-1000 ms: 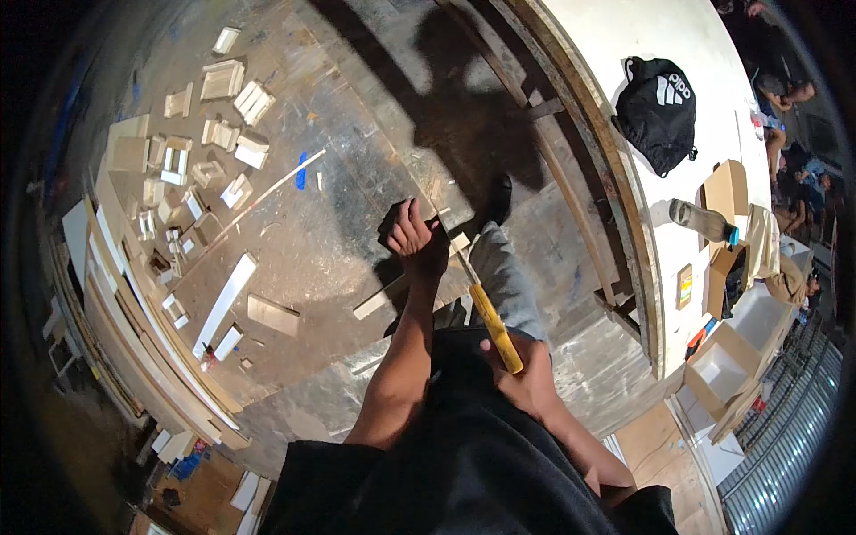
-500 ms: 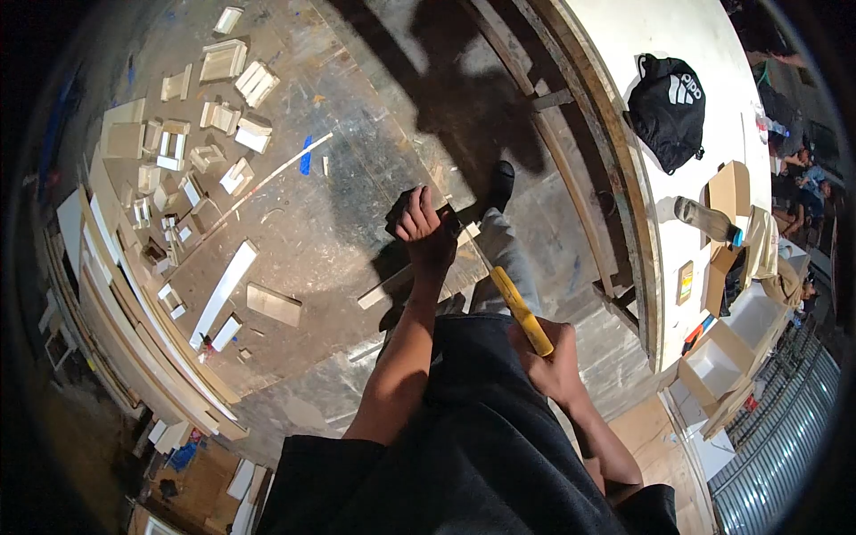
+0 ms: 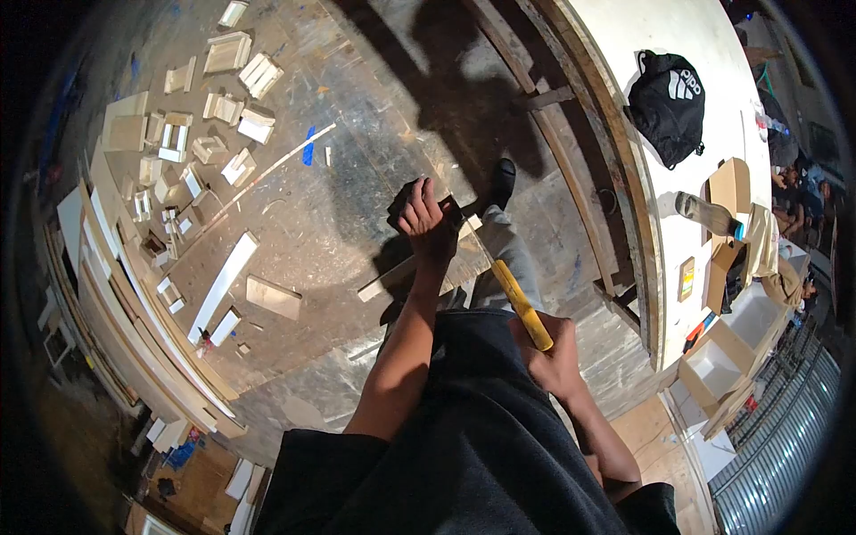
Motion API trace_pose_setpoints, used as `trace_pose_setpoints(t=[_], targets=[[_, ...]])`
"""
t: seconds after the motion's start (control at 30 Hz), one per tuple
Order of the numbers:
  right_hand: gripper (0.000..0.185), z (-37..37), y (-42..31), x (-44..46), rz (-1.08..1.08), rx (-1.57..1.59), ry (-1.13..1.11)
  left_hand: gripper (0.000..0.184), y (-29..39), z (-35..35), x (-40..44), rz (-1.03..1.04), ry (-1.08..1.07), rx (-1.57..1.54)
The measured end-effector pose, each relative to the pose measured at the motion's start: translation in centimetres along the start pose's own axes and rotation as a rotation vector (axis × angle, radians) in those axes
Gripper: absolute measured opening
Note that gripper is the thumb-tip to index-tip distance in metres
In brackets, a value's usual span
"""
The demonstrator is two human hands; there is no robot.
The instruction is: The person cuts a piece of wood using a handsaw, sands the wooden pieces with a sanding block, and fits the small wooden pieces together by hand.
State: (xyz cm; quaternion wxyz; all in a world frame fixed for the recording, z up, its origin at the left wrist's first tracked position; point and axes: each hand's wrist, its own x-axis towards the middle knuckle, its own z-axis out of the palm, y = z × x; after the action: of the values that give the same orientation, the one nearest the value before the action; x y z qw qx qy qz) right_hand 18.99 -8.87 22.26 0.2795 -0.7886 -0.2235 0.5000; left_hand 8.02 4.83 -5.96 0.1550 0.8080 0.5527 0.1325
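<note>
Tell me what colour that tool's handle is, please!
The handle is yellow. It shows best in the head view.

On the scuffed floor [image 3: 312,232], small wooden boxes [image 3: 228,53], a thin stick [image 3: 276,169], a blue strip [image 3: 308,148], a white board [image 3: 223,288]; on the pale worktop [image 3: 615,36], a black bag [image 3: 667,114], a bottle [image 3: 703,210].

The handle [image 3: 522,305] I grip looks smooth, faintly glossy. My shirt [image 3: 499,419] is matt cloth. The floor [image 3: 366,169] below me looks scuffed and dull, the wooden block [image 3: 274,297] on it bare and matt; the ribbed metal sheet [image 3: 785,446] shines.
</note>
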Motion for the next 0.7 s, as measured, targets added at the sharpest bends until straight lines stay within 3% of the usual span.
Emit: trace_pose_setpoints(t=[0.17,0.7], targets=[[0.025,0.7,0.7,-0.4,0.013,0.016,-0.017,0.057,0.0,-0.2,-0.1,0.028,-0.012,0.144],[0.025,1.7,-2.6,1.4,0.080,-0.083,-0.024,0.052,0.3,-0.6,0.2,0.009,-0.051,0.174]])
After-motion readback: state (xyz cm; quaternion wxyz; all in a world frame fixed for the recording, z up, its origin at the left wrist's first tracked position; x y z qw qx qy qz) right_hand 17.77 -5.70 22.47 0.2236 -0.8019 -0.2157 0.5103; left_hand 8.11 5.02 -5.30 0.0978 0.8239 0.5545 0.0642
